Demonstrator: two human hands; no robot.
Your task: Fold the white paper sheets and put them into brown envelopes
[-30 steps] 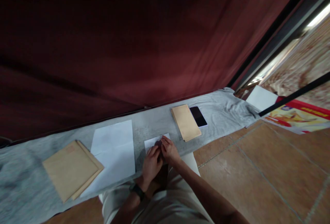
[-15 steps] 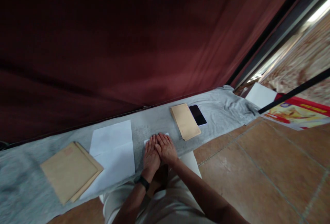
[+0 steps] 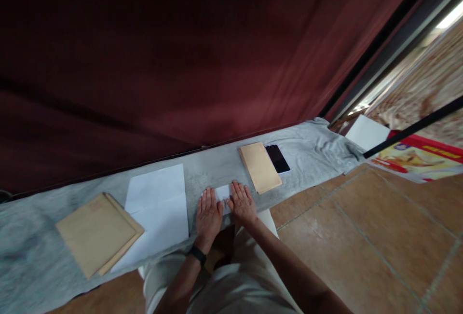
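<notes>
A small folded sheet of white paper (image 3: 223,193) lies on the grey cloth right in front of me, its middle showing between my hands. My left hand (image 3: 210,215) rests flat over the paper's left end, fingers stretched forward. Over the right end lies my right hand (image 3: 243,204), also flat, with its thumb pointing in towards the left thumb. Both palms press down and neither hand grips anything. The ends of the paper are hidden under the hands.
Left of my hands are larger white sheets (image 3: 159,203), partly covered by brown envelopes (image 3: 96,232). A stack of smaller brown envelopes (image 3: 260,167) and a phone (image 3: 278,158) lie to the right. The grey cloth (image 3: 307,140) covers a narrow surface beside a dark red curtain (image 3: 202,63).
My hands were together, one overlapping the other on the paper. They have slid apart to its left and right ends, uncovering its middle.
</notes>
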